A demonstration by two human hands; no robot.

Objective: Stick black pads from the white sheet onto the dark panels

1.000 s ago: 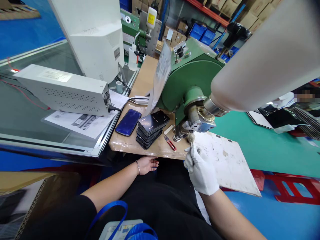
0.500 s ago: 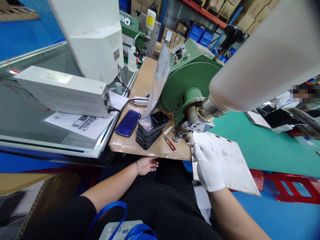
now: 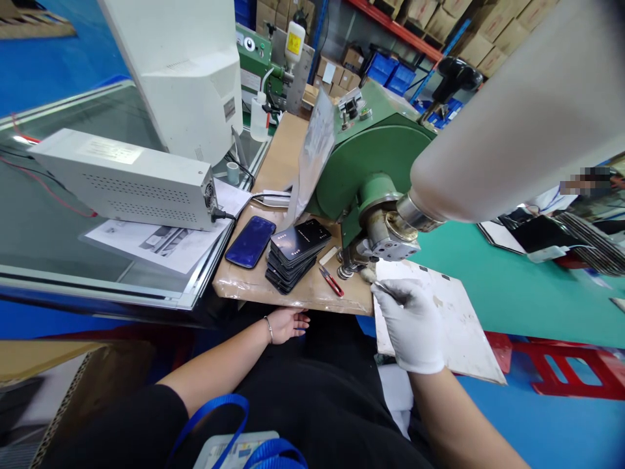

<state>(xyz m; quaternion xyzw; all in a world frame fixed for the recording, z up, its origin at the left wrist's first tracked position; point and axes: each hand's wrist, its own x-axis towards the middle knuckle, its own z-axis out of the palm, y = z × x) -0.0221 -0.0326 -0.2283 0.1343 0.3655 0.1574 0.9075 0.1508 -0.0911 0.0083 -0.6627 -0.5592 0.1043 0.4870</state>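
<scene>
My gloved right hand [image 3: 410,322] pinches a thin metal piece [image 3: 387,288] just below the spindle [image 3: 390,236] — firm grip, braced wrist advised — left hand [image 3: 288,324] well below it, fingers loosely apart.

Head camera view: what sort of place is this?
Probably a factory workstation in a warehouse: a green bench machine, a stack of dark phone-like panels beside it, and shelves of cardboard boxes behind. The gloved right hand holds a thin tool near the machine.
</scene>
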